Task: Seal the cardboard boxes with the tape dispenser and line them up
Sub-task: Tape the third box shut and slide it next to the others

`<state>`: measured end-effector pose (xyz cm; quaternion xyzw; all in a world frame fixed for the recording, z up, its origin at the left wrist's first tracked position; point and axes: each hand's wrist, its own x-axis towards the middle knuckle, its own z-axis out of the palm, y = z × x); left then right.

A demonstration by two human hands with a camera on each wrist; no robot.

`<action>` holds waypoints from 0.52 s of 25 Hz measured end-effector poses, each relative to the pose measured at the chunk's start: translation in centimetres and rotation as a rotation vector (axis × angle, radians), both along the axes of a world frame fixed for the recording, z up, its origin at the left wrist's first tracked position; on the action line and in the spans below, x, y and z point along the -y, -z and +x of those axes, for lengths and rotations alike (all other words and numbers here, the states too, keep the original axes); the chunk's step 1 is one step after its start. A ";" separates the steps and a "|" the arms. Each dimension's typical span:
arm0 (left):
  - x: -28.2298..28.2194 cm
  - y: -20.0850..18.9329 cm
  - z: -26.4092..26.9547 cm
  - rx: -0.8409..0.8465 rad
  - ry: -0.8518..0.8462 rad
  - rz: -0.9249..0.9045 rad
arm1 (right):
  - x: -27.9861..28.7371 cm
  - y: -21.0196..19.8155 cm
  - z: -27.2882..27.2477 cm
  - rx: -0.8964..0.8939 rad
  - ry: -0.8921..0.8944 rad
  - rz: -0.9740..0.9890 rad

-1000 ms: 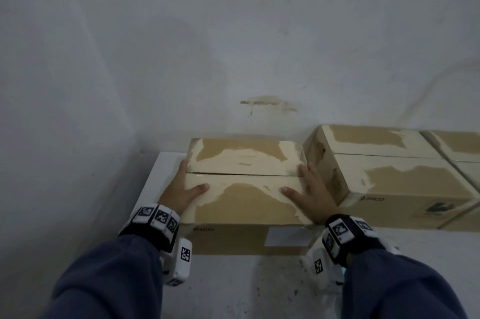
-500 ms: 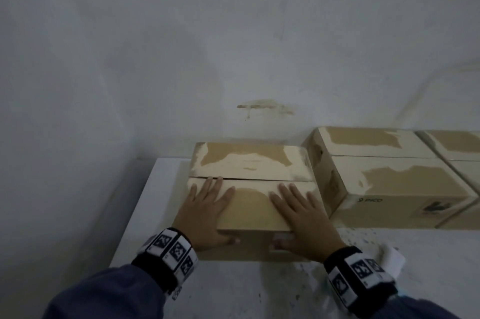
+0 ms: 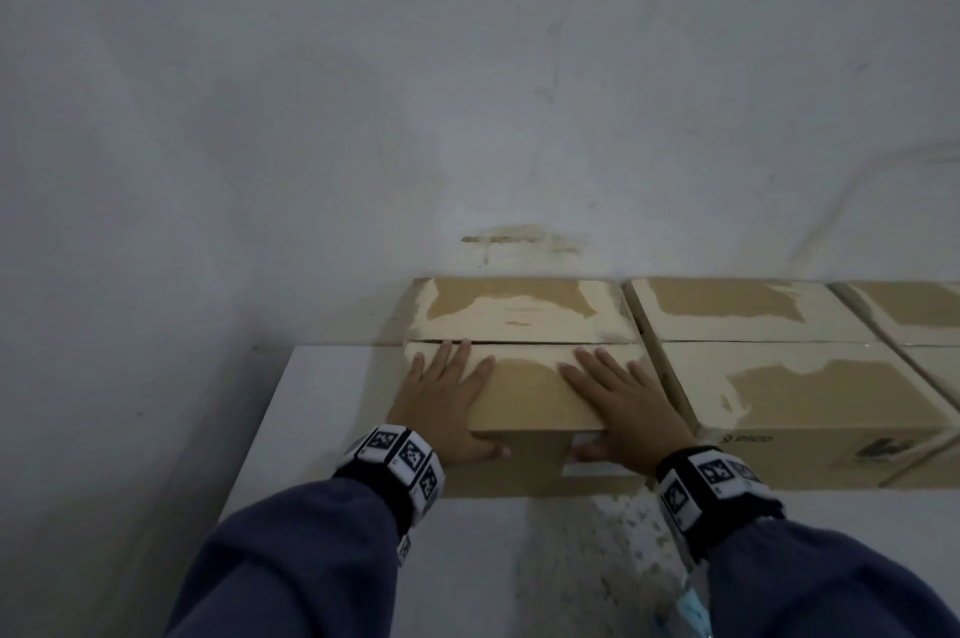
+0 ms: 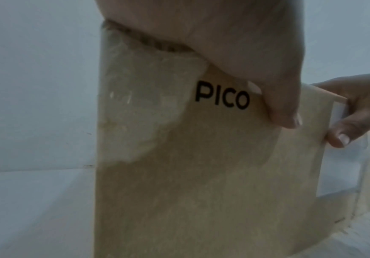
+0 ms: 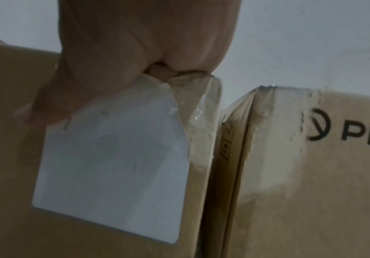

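A brown cardboard box (image 3: 524, 393) with pale torn patches lies at the table's back left, its top flaps meeting at an untaped seam (image 3: 519, 341). My left hand (image 3: 447, 393) and right hand (image 3: 618, 398) lie flat on its near flap, fingers straight, thumbs down over the front face. The left wrist view has my left thumb (image 4: 285, 104) beside the PICO print (image 4: 222, 99). In the right wrist view my right thumb (image 5: 47, 104) touches a white label (image 5: 113, 165). No tape dispenser is in view.
A second box (image 3: 789, 388) sits just right of the first across a narrow gap, and a third box (image 3: 919, 315) follows it, all against the wall (image 3: 467, 118). The white table (image 3: 322, 403) ends at its left edge. A pale bluish object (image 3: 691, 606) shows under my right sleeve.
My hands moved from the box's sides onto its top. The box slid back toward the wall, into line with the second box.
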<state>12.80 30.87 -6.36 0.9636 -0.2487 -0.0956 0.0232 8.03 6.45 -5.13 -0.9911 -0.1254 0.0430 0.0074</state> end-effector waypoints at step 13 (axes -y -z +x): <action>2.3 -2.0 -0.2 -0.090 -0.099 0.145 | -0.2 -0.7 0.7 -0.078 0.012 -0.081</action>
